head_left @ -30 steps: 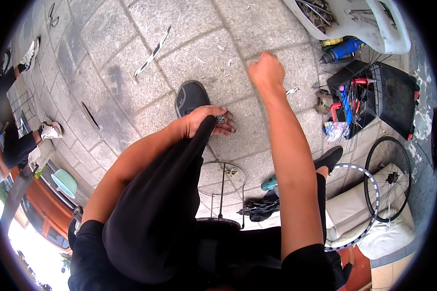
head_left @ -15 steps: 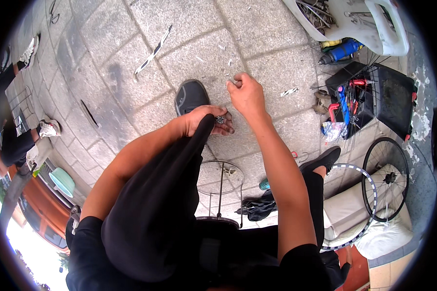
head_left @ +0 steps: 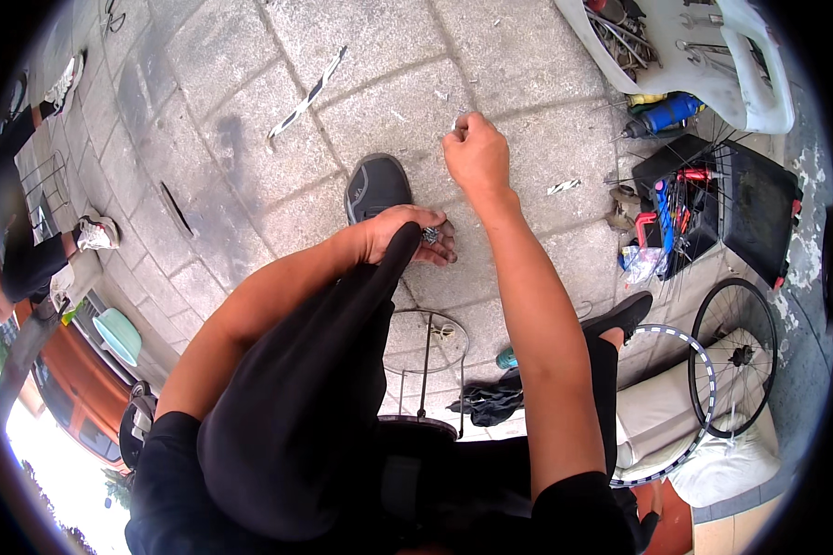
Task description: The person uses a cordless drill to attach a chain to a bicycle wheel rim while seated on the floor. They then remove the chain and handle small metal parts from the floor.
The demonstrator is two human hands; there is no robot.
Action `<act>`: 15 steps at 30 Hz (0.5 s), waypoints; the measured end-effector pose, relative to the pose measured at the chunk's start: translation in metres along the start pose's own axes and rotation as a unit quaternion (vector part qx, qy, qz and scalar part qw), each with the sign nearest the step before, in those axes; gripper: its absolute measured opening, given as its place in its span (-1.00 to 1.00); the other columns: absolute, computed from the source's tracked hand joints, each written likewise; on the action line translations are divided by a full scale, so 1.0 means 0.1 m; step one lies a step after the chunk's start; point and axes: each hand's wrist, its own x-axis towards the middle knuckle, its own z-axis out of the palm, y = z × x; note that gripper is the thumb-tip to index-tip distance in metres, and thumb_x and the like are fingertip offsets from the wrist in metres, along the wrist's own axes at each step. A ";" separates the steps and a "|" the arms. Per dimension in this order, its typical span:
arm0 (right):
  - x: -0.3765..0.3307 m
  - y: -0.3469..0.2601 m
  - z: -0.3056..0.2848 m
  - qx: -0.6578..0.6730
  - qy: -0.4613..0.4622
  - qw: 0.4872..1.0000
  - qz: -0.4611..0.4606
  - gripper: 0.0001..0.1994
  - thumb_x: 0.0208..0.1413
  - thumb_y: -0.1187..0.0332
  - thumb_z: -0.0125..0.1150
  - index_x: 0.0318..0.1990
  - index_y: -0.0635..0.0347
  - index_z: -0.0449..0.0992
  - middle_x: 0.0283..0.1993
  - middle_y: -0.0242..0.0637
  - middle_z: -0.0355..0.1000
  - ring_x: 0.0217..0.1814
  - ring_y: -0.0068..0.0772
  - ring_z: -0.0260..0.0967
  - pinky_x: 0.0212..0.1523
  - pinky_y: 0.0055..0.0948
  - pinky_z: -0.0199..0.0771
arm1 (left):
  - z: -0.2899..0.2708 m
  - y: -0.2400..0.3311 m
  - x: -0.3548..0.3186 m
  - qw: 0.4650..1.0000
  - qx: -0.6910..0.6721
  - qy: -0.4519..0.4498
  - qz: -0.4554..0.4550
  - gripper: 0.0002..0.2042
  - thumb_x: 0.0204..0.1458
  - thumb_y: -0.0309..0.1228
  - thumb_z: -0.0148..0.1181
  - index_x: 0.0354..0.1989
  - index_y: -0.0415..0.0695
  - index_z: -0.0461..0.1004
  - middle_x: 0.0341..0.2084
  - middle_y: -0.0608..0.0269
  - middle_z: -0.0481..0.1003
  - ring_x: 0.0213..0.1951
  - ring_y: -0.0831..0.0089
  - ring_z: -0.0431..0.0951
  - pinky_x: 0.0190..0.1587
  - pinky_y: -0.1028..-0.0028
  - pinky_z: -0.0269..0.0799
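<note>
My left hand (head_left: 402, 231) rests over my bent knee in black trousers (head_left: 305, 379), its fingers curled round a small heap of shiny metal bits (head_left: 429, 236), too small to name. Farther forward and to the right, above the paving, is my right hand (head_left: 478, 155). Its thumb and fingers are pinched together, with a tiny pale thing at the tips that I cannot make out. Just beyond my left hand, my dark shoe (head_left: 378, 188) stands on the paving.
Black-and-white strips (head_left: 307, 94) and pale scraps lie on the paving. To the right are an open black toolbox (head_left: 759, 208), a blue power tool (head_left: 668, 115), a white plastic chair (head_left: 766, 88) with tools, and wheel rims (head_left: 696, 347). A round-topped metal stand (head_left: 427, 361) is close to me; people are at left.
My right hand, still pinched, has moved forward, away from my left hand. My left hand stays on the knee with the metal bits. The whole view has shifted slightly.
</note>
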 end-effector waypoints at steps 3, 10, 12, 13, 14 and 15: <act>0.05 -0.01 0.12 -0.022 0.010 0.999 0.027 -0.79 0.09 0.36 0.22 -0.21 0.34 0.60 -0.23 0.16 0.59 -0.15 0.20 0.58 -0.07 0.00 0.57 | 0.03 0.02 0.00 1.000 0.002 0.001 -0.002 -0.67 0.42 -0.26 -0.02 -0.10 -0.35 0.47 -0.22 -0.04 0.55 -0.09 -0.03 0.64 0.02 0.14 0.60; 0.21 -0.16 0.13 -0.134 -0.059 0.986 0.075 -0.78 0.05 0.38 0.24 -0.26 0.39 0.61 -0.23 0.21 0.60 -0.16 0.26 0.59 -0.09 0.03 0.59 | -0.01 0.00 -0.01 1.000 -0.007 -0.007 0.003 -0.67 0.39 -0.26 0.03 -0.07 -0.37 0.46 -0.21 -0.05 0.55 -0.08 -0.03 0.65 0.05 0.14 0.62; 0.18 -0.13 0.17 -0.165 -0.044 0.984 0.050 -0.76 0.02 0.35 0.26 -0.26 0.39 0.62 -0.25 0.20 0.60 -0.16 0.26 0.59 -0.11 0.01 0.60 | -0.01 0.00 -0.02 1.000 -0.006 -0.004 0.003 -0.67 0.37 -0.26 0.06 -0.06 -0.38 0.46 -0.20 -0.06 0.54 -0.07 -0.03 0.65 0.06 0.15 0.63; 0.15 -0.12 0.14 -0.141 -0.051 0.987 0.050 -0.76 0.02 0.34 0.27 -0.26 0.38 0.61 -0.26 0.17 0.61 -0.18 0.21 0.60 -0.12 -0.02 0.60 | -0.01 0.00 -0.03 1.000 -0.006 0.000 0.002 -0.67 0.37 -0.26 0.07 -0.06 -0.38 0.47 -0.20 -0.06 0.54 -0.07 -0.04 0.65 0.06 0.15 0.63; 0.08 -0.15 0.02 -0.122 -0.060 0.990 0.046 -0.75 0.01 0.33 0.29 -0.25 0.37 0.61 -0.27 0.15 0.61 -0.20 0.17 0.61 -0.13 -0.06 0.61 | -0.02 -0.01 -0.03 1.000 -0.008 0.000 0.004 -0.67 0.36 -0.26 0.07 -0.07 -0.38 0.47 -0.19 -0.07 0.54 -0.07 -0.04 0.65 0.06 0.15 0.63; -0.02 -0.19 -0.11 -0.102 -0.070 0.991 0.042 -0.74 0.00 0.32 0.31 -0.25 0.37 0.61 -0.28 0.12 0.62 -0.23 0.12 0.63 -0.15 -0.10 0.61 | -0.02 -0.02 -0.03 1.000 -0.021 -0.007 0.010 -0.68 0.37 -0.27 0.07 -0.06 -0.37 0.47 -0.18 -0.05 0.54 -0.07 0.00 0.65 0.06 0.16 0.63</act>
